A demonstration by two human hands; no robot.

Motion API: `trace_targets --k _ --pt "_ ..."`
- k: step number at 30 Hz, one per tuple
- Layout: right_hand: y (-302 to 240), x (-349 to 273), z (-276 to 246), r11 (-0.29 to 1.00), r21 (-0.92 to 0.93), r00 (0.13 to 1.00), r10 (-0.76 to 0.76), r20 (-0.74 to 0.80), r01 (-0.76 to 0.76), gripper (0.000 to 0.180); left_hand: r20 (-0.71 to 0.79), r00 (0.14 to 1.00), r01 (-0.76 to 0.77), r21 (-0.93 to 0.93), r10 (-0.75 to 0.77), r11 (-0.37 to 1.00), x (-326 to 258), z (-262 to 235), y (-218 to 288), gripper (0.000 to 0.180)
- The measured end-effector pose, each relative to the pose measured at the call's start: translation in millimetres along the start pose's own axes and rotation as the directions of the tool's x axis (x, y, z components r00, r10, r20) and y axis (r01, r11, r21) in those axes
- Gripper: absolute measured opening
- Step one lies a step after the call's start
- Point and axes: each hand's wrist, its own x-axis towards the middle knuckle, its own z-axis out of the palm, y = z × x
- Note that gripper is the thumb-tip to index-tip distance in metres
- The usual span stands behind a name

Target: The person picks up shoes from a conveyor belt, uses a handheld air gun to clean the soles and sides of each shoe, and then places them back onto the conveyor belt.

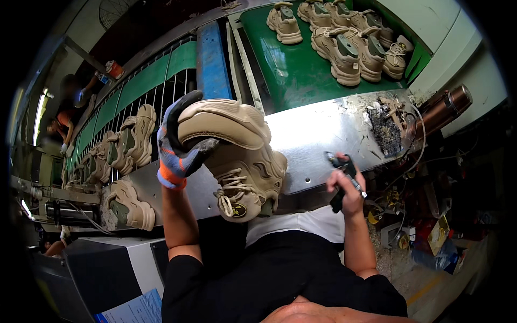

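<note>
A beige lace-up sneaker [253,156] hangs close in front of me, tilted, with its toe up and its tongue toward my body. My left hand [183,142], in a grey and orange work glove with dark fingers, is closed around the toe end, its thumb across the toe upper. Bare and raised at the right, my right hand [349,188] wraps round a small black hand tool [353,169] with shiny metal ends. Its exact kind is unclear. The tool is apart from the sneaker, beyond the metal table's [323,137] near edge.
Several beige sneakers [339,54] stand on a green surface at the back right. More [134,134] line a rack at the left; one [129,204] rests on the metal near my left arm. Dark scraps [385,129] and a copper-coloured flask [447,107] are at the right. Other people [67,116] work far left.
</note>
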Motion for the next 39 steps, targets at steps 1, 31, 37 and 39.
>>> trace_targets --k 1,31,37,39 --pt "-9 -2 16 0.999 -0.032 0.996 0.0 0.091 0.003 0.052 0.014 1.0 0.011 -0.039 -0.01 0.999 2 5 -5 0.083" --pt "49 16 74 0.924 -0.123 0.865 -0.285 0.412 0.363 0.046 0.061 0.991 0.132 -0.341 -0.118 0.931 29 5 -70 0.08" --pt "57 5 68 0.938 -0.143 0.871 -0.225 0.436 0.314 0.044 0.048 0.983 0.183 -0.342 -0.177 0.922 12 -2 -100 0.083" --pt "60 2 65 0.955 -0.149 0.888 -0.174 0.426 0.258 0.044 0.032 0.976 0.212 -0.366 -0.215 0.906 2 -9 -113 0.08"
